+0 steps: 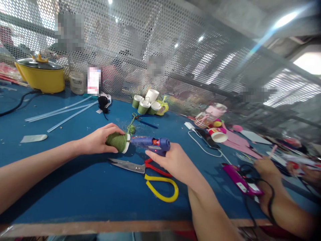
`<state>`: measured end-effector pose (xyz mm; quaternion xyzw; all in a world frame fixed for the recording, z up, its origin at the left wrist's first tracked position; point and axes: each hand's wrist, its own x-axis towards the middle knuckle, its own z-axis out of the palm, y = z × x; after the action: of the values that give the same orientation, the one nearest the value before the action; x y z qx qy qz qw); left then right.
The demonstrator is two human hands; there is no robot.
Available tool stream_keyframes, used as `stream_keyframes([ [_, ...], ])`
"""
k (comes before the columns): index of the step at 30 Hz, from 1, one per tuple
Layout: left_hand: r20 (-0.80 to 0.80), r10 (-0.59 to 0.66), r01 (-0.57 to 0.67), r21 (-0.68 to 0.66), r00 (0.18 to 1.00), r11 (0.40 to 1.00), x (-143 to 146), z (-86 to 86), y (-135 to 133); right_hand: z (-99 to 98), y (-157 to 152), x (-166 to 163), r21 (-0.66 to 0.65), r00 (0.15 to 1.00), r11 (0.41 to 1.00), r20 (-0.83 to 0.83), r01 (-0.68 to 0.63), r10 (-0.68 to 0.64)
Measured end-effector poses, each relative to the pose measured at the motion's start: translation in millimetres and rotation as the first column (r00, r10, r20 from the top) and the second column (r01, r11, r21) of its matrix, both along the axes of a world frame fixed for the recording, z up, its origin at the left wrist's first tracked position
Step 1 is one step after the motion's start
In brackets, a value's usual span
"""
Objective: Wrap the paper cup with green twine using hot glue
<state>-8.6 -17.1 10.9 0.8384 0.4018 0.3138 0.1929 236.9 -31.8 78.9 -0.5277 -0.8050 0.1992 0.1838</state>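
My left hand (106,139) is wrapped round a paper cup wound with green yarn (117,142), which lies on its side with its white rim to the right. In my right hand (173,157) is a blue glue gun (150,142), its nozzle at the rim of the cup. I cannot tell whether the tip touches it. Below the gun lie scissors (132,166) with one red and one yellow handle. A loose tangle of green yarn (131,129) sits just behind the cup.
Several yarn-wrapped cups (144,107) stand at the back near blue-handled pliers (147,122). Clear glue sticks (60,109) lie left, before a yellow electric pot (42,77). At right are a phone (207,138), a purple power strip (240,180) with cables, and another person's arm (276,190).
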Motion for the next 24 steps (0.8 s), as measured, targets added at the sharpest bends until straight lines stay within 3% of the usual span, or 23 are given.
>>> stream_keyframes([
  [5, -0.003, -0.020, 0.020, 0.007, 1.000, 1.000, 0, 1.2, -1, -3.0, 5, -2, 0.060, 1.000, 0.998, -0.008, 0.009, -0.009],
  [13, -0.005, -0.033, 0.033, 0.011, 0.999, 0.999, 1, 2.1, -1, 4.5, -3, 0, -0.028, 1.000, 1.000, 0.001, -0.001, 0.001],
  [24, -0.019, -0.050, 0.051, 0.016, 0.999, 0.999, 2, 4.6, -3, -2.2, 7, -2, 0.029, 0.999, 0.999, 0.020, 0.046, -0.047],
])
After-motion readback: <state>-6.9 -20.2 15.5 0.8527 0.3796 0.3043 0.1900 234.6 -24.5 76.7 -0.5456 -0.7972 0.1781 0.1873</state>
